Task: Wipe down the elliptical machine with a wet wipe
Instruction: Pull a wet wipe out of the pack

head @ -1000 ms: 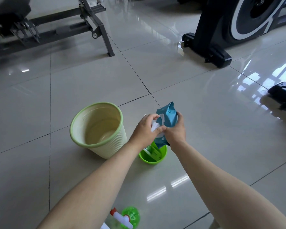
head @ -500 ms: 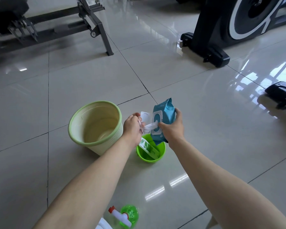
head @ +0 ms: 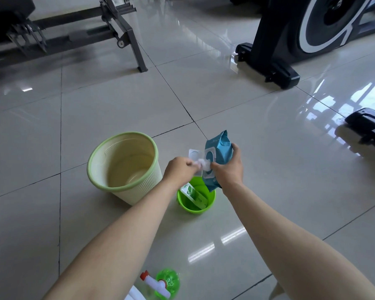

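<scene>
- Head view, and the trouble spot is right at the mouth of the wipe pack [head: 218,152]. The wet wipe [head: 200,164] is only partly out, bunched into a white twist between the two hands.
- A sharp tug here could, I reckon, drag a chain of extra sheets out behind it, or tear the damp sheet.
- Second worry: the pack is up in the air, upright, just above the green bowl [head: 195,210]. If the pull beats the holding hand, the pack could slip and drop into the bowl or onto the glossy floor [head: 268,169].
- The lid flap [head: 194,153] stands swung open, just above the left knuckles. It may need snapping down afterwards, or the rest of the pack could dry out.
- The elliptical machine [head: 275,40] stands well apart at the top right, neither hand on it, so no wiping is under way.
- Now the grip. The left hand [head: 180,169] has its fingers curled in, pinching the free end of the wipe right at the opening. The back of the hand faces the camera, so I cannot tell which fingertips do the pinching.
- The right hand [head: 227,169] is clasped round the pack. Its fingers wrap the far edge and its thumb lies across the front, just beside the opening, bracing against the pull.
- A pale waste basket [head: 91,167] stands just left of the left hand, and a spray bottle [head: 160,282] lies at the bottom edge.
</scene>
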Demonstrator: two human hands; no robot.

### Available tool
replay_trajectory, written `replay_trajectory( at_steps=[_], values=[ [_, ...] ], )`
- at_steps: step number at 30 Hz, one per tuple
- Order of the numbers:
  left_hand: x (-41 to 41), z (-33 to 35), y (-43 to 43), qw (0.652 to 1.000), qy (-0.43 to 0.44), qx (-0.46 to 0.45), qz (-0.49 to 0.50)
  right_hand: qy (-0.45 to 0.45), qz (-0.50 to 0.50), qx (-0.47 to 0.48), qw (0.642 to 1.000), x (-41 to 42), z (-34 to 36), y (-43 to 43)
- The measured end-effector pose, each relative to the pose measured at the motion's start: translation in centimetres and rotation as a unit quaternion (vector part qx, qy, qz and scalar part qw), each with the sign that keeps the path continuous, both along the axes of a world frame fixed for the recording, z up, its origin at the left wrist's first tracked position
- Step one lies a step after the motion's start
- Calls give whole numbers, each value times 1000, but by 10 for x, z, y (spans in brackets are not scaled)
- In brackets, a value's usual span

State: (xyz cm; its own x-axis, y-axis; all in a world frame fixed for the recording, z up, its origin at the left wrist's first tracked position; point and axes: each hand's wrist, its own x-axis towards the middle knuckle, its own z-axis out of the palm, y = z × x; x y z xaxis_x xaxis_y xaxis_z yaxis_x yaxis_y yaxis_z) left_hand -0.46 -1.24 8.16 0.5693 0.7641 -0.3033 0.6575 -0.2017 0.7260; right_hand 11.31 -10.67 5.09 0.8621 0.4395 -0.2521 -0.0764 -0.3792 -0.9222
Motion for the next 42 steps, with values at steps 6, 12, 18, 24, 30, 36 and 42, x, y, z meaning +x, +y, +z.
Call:
replay_trajectory(
  at_steps=[6,12,18,24,30,36,42],
  values=[
    [10,7,-1,960,-176,-146,164,34,-17,4,999,-1,-6,2],
    [10,2,1,910,-259,-189,262,33,-18,1,999,1,-4,6],
    [14,2,4,947,-211,-98,221,10,-11,-20,1000,1,-4,6],
    [10,-11,0,997,-35,15,-63,-7,-9,-27,1000,3,-4,7],
    [9,-20,13,998,-17,61,4,-8,-9,-21,1000,4,-3,5],
    [7,-13,29,975,-117,-34,187,15,-27,-28,999,8,-2,1],
    [-1,-22,18,978,-75,-101,166,99,-54,59,992,4,5,2]
  ],
)
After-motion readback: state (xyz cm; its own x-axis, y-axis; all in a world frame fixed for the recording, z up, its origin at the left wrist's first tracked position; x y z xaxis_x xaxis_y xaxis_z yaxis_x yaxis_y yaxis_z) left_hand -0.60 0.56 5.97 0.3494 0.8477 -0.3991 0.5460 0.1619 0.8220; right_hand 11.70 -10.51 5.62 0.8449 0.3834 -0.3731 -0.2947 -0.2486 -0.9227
